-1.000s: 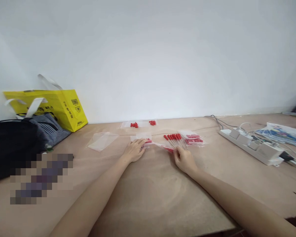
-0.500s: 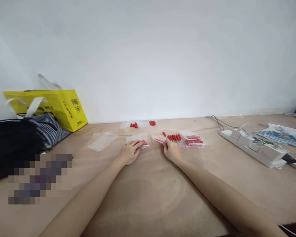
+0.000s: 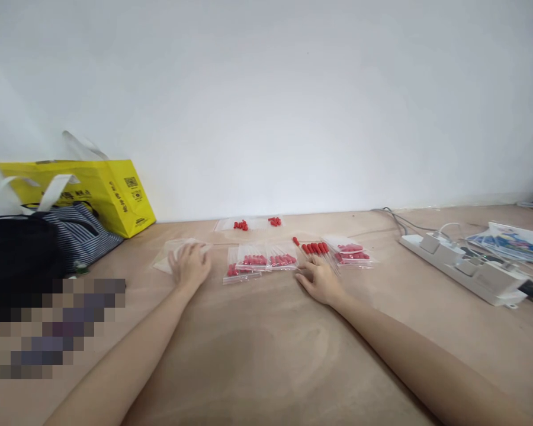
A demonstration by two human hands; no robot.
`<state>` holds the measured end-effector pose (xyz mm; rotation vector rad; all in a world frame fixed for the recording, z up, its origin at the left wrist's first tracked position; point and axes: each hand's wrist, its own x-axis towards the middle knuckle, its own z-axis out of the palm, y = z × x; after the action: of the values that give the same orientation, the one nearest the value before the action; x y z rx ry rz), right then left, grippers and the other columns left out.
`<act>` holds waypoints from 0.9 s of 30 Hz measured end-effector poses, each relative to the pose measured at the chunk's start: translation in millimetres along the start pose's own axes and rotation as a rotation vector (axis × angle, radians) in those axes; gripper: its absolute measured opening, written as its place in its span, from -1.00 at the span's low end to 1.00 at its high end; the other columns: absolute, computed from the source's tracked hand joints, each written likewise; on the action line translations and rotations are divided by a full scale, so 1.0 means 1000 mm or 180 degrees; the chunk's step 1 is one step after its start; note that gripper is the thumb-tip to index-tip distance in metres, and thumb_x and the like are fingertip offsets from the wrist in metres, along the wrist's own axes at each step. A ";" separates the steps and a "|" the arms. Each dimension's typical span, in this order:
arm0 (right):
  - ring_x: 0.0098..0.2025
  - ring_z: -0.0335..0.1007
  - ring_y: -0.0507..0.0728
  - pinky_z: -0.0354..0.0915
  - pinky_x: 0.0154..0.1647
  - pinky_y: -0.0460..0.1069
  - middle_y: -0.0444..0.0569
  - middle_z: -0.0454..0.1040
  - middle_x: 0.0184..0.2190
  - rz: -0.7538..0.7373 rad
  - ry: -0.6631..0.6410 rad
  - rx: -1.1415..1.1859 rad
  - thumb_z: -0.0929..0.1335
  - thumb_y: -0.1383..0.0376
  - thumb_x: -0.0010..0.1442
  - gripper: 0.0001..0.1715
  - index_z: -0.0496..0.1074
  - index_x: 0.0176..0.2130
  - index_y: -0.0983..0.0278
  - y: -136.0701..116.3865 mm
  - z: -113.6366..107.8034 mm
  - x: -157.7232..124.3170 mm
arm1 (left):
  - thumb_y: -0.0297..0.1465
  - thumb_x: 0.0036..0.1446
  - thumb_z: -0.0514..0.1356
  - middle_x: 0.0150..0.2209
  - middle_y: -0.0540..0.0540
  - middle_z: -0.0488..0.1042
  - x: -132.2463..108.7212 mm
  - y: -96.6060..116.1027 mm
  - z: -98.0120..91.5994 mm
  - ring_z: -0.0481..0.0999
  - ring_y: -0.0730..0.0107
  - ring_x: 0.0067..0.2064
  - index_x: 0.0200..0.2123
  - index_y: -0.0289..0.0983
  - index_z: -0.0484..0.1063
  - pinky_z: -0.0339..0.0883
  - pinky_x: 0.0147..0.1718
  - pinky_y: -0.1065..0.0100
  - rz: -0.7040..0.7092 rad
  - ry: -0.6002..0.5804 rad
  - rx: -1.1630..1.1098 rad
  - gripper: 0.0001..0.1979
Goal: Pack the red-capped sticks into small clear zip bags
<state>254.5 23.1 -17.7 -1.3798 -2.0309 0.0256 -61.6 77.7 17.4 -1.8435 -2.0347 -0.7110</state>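
Note:
My left hand (image 3: 190,265) is over the flat clear zip bags (image 3: 161,260) on the left, fingers spread and slightly blurred. My right hand (image 3: 320,281) rests near the row of loose droppers (image 3: 315,248), thin clear tubes with red bulbs. Its thumb stands apart from the fingers, and no held thing shows. Between the hands lie overlapping zip bags of red-bulbed droppers, including a filled bag (image 3: 283,260) at the right end of the group. Right of the loose droppers is another pile of filled bags (image 3: 353,257).
Loose red bulbs (image 3: 241,225) sit on clear plastic near the wall. At left stand a yellow bag (image 3: 133,201), a striped bag (image 3: 86,234) and a black bag (image 3: 18,266). A white power strip (image 3: 462,269) with plugs and cables lies at right, beside printed sheets (image 3: 510,244).
My left hand has moved left from the filled bags to the flat bags. A filled bag from my right hand now lies among the middle ones, and that hand has opened by the droppers.

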 end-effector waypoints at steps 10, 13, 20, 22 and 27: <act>-0.28 0.30 0.09 0.26 -0.26 0.00 -0.02 0.35 -0.35 -0.0346 -0.0131 0.0569 0.28 0.37 0.06 -0.87 0.42 -0.35 0.25 0.002 -0.013 -0.023 | -0.36 0.11 0.03 -0.15 -0.37 0.41 0.035 -0.049 0.008 0.37 -0.11 -0.08 -0.24 -0.43 0.43 0.27 -0.21 0.09 -0.1030 -0.0858 0.0443 -0.71; -0.29 0.30 0.08 0.26 -0.27 -0.01 -0.02 0.35 -0.34 -0.0344 -0.0158 0.0604 0.27 0.38 0.06 -0.87 0.42 -0.35 0.25 0.001 -0.013 -0.022 | -0.39 0.17 0.05 -0.09 -0.25 0.36 0.036 -0.047 0.001 0.35 0.08 -0.06 -0.14 -0.40 0.35 0.28 -0.17 0.12 -0.1065 -0.0978 0.0463 -0.76; -0.30 0.30 0.07 0.26 -0.27 -0.01 -0.03 0.34 -0.34 -0.0376 -0.0126 0.0666 0.28 0.38 0.06 -0.88 0.42 -0.37 0.25 0.004 -0.011 -0.019 | -0.35 0.17 0.09 -0.10 -0.13 0.34 0.037 -0.032 -0.042 0.40 0.24 -0.14 -0.09 -0.34 0.29 0.33 -0.20 0.16 -0.1085 -0.1298 0.0071 -0.74; -0.30 0.30 0.07 0.26 -0.27 -0.02 -0.03 0.35 -0.35 -0.0405 -0.0090 0.0651 0.27 0.38 0.07 -0.88 0.41 -0.38 0.25 0.004 -0.011 -0.019 | -0.42 0.12 0.09 -0.19 -0.16 0.41 0.025 -0.017 -0.056 0.35 0.07 -0.07 -0.29 -0.39 0.38 0.29 -0.17 0.18 -0.0934 -0.1278 -0.0163 -0.85; -0.30 0.29 0.07 0.25 -0.27 -0.03 -0.03 0.36 -0.38 -0.0501 -0.0164 0.0615 0.26 0.37 0.09 -0.85 0.42 -0.39 0.26 0.000 -0.012 -0.018 | -0.43 0.04 0.01 -0.58 0.01 0.45 -0.037 0.043 -0.072 0.51 0.30 -0.42 -0.52 -0.29 0.30 0.36 -0.45 0.38 -0.0517 -0.2104 -0.1187 -0.85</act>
<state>265.1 3.9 -17.6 -1.1084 -2.1132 0.1850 -22.1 9.7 63.8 -2.3821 -2.6223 -0.6021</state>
